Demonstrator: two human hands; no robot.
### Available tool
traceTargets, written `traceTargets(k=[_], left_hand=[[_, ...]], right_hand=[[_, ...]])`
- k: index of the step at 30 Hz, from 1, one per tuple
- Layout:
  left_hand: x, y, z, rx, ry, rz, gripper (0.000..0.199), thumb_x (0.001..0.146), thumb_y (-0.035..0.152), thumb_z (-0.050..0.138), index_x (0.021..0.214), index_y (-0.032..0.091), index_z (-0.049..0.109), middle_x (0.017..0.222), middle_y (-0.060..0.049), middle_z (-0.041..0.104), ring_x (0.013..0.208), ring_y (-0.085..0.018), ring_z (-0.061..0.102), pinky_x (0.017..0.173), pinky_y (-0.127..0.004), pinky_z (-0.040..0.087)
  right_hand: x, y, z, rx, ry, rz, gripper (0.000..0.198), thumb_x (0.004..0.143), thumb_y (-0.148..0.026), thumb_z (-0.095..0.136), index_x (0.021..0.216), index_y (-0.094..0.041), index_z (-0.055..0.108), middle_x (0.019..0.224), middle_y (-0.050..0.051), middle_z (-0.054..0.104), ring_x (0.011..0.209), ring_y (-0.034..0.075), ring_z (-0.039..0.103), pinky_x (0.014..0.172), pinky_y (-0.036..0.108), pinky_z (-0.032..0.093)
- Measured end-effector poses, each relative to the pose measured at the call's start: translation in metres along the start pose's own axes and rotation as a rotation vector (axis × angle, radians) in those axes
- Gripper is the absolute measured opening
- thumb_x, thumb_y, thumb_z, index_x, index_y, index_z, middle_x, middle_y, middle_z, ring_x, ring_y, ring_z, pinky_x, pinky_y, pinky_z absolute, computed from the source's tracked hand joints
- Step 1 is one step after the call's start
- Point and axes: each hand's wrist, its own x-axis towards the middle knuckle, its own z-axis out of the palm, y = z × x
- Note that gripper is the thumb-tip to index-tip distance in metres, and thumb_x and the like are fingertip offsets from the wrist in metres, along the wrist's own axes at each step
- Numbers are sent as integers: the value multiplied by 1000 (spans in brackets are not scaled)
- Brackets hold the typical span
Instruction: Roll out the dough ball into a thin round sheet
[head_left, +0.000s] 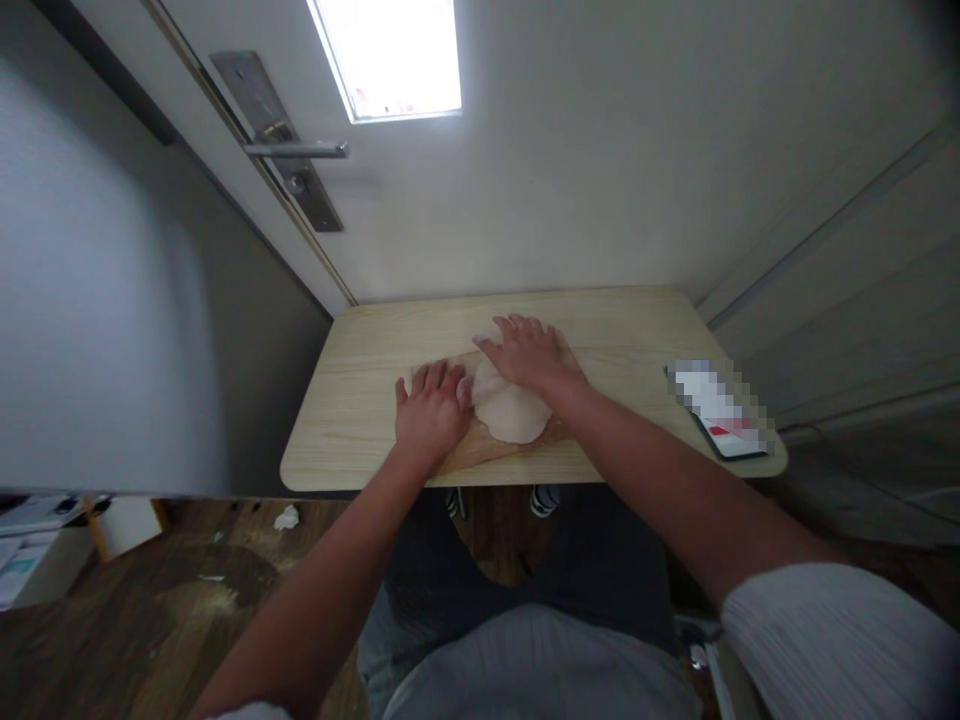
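A flat, roundish piece of pale dough [513, 412] lies on a thin brown board [480, 452] in the middle of a small light-wood table [337, 420]. My left hand [433, 408] rests palm down at the dough's left edge, fingers spread over the board, with the thumb by the dough. Across the upper right edge of the dough lies my right hand [526, 352], its fingers stretched out and pointing away from me. Whitish residue shows on the right thumb. Parts of the dough under the palms are hidden.
A phone [716, 408] with a partly blurred screen lies at the table's right end. Behind the table stands a door [570, 180] with a metal handle [300, 150] and a bright window. White scraps [286, 518] litter the floor at left.
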Motion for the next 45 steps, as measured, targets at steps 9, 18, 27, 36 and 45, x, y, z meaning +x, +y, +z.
traceTargets(k=[9, 18, 27, 36, 45], left_hand=[[-21, 19, -2, -16, -11, -28, 51, 102, 46, 25, 146, 31, 45, 155, -5, 45, 142, -29, 38, 117, -57, 25], [-38, 28, 2, -28, 44, 3, 55, 103, 46, 22, 149, 24, 44, 154, -7, 47, 142, -30, 39, 116, -55, 27], [-32, 23, 1, -40, 43, -14, 55, 102, 49, 25, 149, 27, 43, 155, -6, 45, 143, -30, 37, 115, -56, 28], [-15, 12, -1, -28, 3, -18, 53, 102, 50, 22, 144, 32, 48, 156, -5, 44, 142, -30, 37, 115, -58, 27], [-5, 5, -1, -30, -42, -12, 52, 102, 50, 22, 144, 33, 47, 156, -6, 43, 142, -30, 36, 115, -60, 26]], right_hand=[[-32, 11, -1, -10, 100, -22, 62, 99, -62, 29, 144, -24, 50, 146, 13, 51, 131, 32, 44, 109, 53, 25], [-53, 14, -11, -58, 75, -8, 55, 101, -48, 32, 148, -23, 45, 154, 13, 44, 140, 35, 35, 112, 58, 21], [-46, 14, -5, -51, 91, -7, 56, 101, -52, 30, 146, -24, 47, 151, 13, 46, 139, 34, 37, 112, 58, 21], [-26, 9, 0, -34, 118, -18, 53, 99, -53, 35, 139, -24, 55, 140, 12, 57, 127, 31, 47, 106, 50, 27], [-14, 7, 2, -50, 90, -26, 59, 98, -60, 34, 140, -24, 54, 139, 12, 57, 125, 33, 49, 104, 51, 31]])
